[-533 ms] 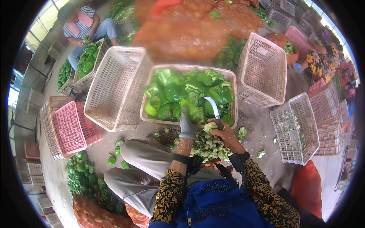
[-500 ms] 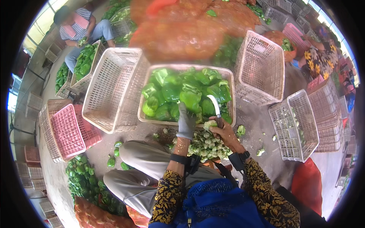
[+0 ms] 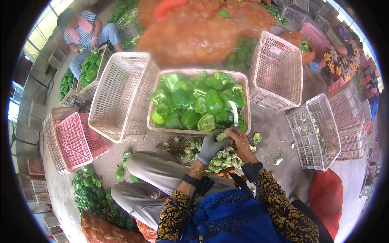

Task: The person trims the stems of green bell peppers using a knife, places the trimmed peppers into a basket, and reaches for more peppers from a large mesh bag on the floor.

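Note:
My right hand (image 3: 240, 145) is bare and closed round the handle of a curved knife (image 3: 234, 111); its pale hooked blade points up over the near right corner of a crate (image 3: 182, 130). My left hand (image 3: 210, 149), in a grey glove, meets it just below that rim. A pale green pepper core (image 3: 221, 137) sits between the two hands, with the gloved fingers closed about it. Green bell peppers (image 3: 213, 102) fill the crate, several cut open at the top. A heap of cut-off cores (image 3: 223, 159) lies beneath my hands.
Upright crates flank the full one, on the left (image 3: 117, 93) and right (image 3: 279, 73). Another crate (image 3: 314, 131) holds some scraps. Orange net sacks (image 3: 194, 36) lie behind. Loose peppers (image 3: 87, 184) are piled at left. A person (image 3: 87, 32) sits far left among peppers.
My left hand has drawn back from the crate to the core beside my right hand, leaving a pepper among the others. The knife has shifted slightly right and down.

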A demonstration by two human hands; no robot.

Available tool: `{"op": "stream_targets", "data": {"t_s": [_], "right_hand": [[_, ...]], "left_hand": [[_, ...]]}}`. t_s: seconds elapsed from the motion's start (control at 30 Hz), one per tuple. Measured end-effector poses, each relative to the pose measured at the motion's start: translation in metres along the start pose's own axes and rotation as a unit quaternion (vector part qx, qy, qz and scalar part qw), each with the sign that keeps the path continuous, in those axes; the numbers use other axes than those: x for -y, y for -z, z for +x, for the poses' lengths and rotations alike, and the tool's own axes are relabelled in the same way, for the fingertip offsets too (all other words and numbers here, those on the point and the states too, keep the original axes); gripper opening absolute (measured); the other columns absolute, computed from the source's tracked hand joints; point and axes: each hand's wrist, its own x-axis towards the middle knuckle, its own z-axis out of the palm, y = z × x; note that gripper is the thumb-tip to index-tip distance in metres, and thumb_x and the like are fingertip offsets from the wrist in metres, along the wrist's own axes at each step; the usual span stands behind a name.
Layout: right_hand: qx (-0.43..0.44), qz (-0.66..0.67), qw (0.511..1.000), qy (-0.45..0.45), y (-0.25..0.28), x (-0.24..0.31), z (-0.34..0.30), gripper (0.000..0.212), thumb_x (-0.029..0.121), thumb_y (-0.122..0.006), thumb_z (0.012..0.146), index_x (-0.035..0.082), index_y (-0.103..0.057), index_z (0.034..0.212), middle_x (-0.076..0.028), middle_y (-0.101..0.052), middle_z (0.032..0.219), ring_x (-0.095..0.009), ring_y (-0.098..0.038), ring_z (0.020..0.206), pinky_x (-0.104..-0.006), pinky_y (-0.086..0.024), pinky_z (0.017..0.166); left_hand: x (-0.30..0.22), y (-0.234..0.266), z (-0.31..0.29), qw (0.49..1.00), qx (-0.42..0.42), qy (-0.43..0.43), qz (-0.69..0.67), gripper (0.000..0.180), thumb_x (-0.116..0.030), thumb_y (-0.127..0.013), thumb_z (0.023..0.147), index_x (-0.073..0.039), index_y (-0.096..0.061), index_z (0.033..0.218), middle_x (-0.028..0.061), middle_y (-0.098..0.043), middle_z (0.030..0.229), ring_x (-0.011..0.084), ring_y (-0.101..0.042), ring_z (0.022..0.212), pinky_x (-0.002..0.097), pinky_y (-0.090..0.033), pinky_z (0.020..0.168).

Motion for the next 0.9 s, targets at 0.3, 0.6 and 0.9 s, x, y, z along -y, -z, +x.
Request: {"op": "stream_targets", "data": {"t_s": [0.3, 0.6, 0.9], "right_hand": [[-0.023, -0.184, 0.983, -0.002, 0.038, 0.031, 0.015, 0.023, 0.023, -0.074, 0.083, 0.003, -0.066, 0.087, 0.003, -0.053, 0.059, -0.006, -0.049, 0.050, -0.0227, -0.038, 0.045], [-0.004, -0.392, 0.895, 0.212, 0.028, 0.059, 0.101, 0.044, 0.021, -0.075, 0.080, 0.004, -0.062, 0.119, -0.011, -0.059, 0.091, -0.019, -0.055, 0.080, -0.0323, -0.047, 0.071], [-0.109, -0.497, 0.810, 0.290, 0.021, 0.010, 0.181, 0.038, 0.018, -0.071, 0.081, 0.002, -0.062, 0.115, -0.016, -0.059, 0.100, -0.026, -0.059, 0.089, -0.0386, -0.049, 0.079]], "left_hand": [[0.011, 0.012, 0.004, 0.935, 0.086, -0.028, 0.342, 0.062, -0.021, -0.074, 0.078, 0.000, -0.050, 0.132, 0.0122, -0.066, 0.103, 0.0138, -0.062, 0.090, 0.0288, -0.051, 0.080], [-0.019, 0.027, 0.076, 0.791, -0.192, -0.179, 0.552, 0.055, -0.011, -0.061, 0.081, -0.008, -0.046, 0.134, 0.0237, -0.036, 0.144, 0.0418, -0.046, 0.121, 0.0419, -0.044, 0.096], [0.017, 0.045, 0.133, 0.851, -0.175, -0.128, 0.478, 0.061, -0.010, -0.061, 0.079, -0.010, -0.043, 0.137, 0.0243, -0.041, 0.139, 0.0436, -0.052, 0.112, 0.0451, -0.046, 0.093]]}}
